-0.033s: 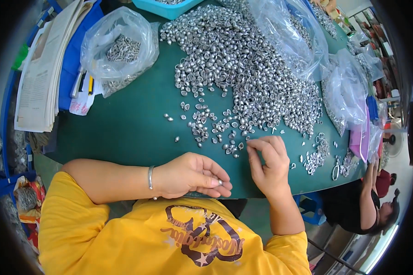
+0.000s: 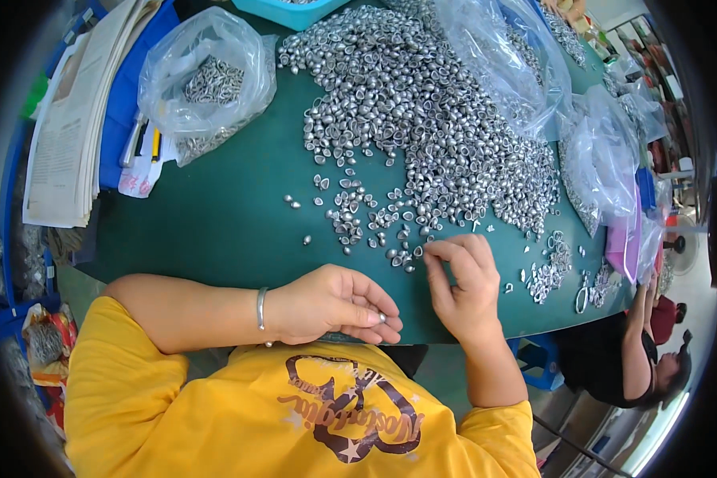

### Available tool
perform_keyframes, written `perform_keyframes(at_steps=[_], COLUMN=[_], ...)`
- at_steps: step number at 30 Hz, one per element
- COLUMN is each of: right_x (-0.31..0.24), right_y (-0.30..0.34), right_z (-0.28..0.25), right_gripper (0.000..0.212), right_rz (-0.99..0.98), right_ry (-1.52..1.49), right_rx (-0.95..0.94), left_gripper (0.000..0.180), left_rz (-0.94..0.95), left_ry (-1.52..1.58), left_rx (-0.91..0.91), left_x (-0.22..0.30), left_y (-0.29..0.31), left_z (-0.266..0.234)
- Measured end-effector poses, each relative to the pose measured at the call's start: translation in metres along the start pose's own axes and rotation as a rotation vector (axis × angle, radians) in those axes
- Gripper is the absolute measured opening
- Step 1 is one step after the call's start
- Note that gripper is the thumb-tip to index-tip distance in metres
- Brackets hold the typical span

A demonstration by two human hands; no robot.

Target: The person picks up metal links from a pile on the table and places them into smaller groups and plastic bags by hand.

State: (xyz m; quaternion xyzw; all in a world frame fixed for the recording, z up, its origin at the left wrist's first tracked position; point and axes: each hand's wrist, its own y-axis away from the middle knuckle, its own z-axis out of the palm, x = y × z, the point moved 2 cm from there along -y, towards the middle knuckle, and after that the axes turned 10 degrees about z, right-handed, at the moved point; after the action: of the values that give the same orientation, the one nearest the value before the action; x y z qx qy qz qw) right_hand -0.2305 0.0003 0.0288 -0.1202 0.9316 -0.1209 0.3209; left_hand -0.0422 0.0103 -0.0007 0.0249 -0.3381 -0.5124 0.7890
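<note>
A light-blue plastic tray [image 2: 299,21] is running out of view by the far end of a heap of silver-coloured, hollow metal shells [image 2: 446,159] on the dark-green table [image 2: 223,215]. At its near edge, the bare left hand [image 2: 334,307], half curled, is pinching a small, partly hidden silver-coloured metal piece [image 2: 382,318]. The bare right hand [image 2: 466,279] is bending beside the nearest shells; whether it is gripping one, I cannot tell.

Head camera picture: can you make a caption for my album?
Left hand holding a small silvery piece, right hand near a big pile on green table.
</note>
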Motion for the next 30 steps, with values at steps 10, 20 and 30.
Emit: perform_keyframes(at_steps=[10,20,30], right_x=[-0.017,-0.010,0.017], right_y=[-0.005,0.010,0.014], right_z=[0.024,0.017,0.006], right_gripper=[0.018,0.034,0.032], right_rz=[-0.064,0.208,0.701], right_ry=[0.191,-0.434,-1.427], right_rx=[-0.117,0.008,-0.159], left_gripper=[0.019,0.020,0.020], left_rz=[-0.008,-0.015,-0.013], left_ry=[-0.059,-0.028,-0.027], left_rx=[-0.056,-0.045,-0.038], left_x=[0.002,0.003,0.002], left_y=[-0.002,-0.003,-0.002], left_z=[0.000,0.000,-0.001])
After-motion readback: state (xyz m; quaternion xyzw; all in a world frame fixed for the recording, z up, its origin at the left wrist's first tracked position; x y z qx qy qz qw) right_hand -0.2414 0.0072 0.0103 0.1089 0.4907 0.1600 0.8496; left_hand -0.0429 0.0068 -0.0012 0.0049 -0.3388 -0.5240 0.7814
